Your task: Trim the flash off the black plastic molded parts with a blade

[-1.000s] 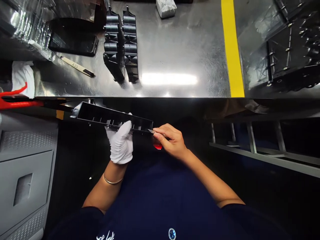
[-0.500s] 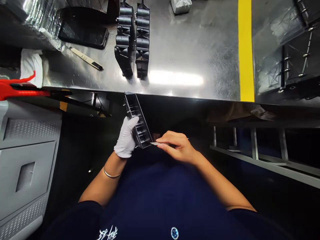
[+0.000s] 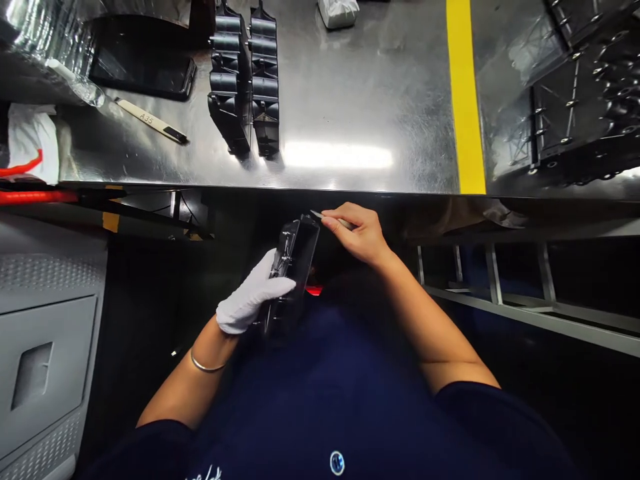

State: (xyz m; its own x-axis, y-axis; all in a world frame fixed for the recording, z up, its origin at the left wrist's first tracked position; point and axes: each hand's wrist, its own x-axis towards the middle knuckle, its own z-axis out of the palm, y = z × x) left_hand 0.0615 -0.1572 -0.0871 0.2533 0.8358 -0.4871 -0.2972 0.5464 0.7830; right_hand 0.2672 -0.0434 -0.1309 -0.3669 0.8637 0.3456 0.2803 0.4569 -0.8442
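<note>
My left hand (image 3: 253, 295), in a white glove, is wrapped round a black plastic part (image 3: 301, 257), a long moulded piece with small pegs along one side. It is tilted in front of my body, below the table edge. My bare right hand (image 3: 361, 233) pinches a small knife (image 3: 345, 223) with a pale handle. The thin blade points left, close to the upper end of the part; whether it touches is unclear. The fingers hide most of the handle.
Two similar black parts (image 3: 265, 83) stand on the metal table (image 3: 340, 100). Left of them lie a beige-handled tool marked A35 (image 3: 150, 120) and a dark phone-like device (image 3: 145, 63). Yellow tape (image 3: 467, 100) crosses the tabletop. A grey cabinet (image 3: 55, 347) stands at lower left.
The black part has been turned and lowered, its upper end now leaning right. My right hand has moved up with the knife, from the part's lower end to its upper end.
</note>
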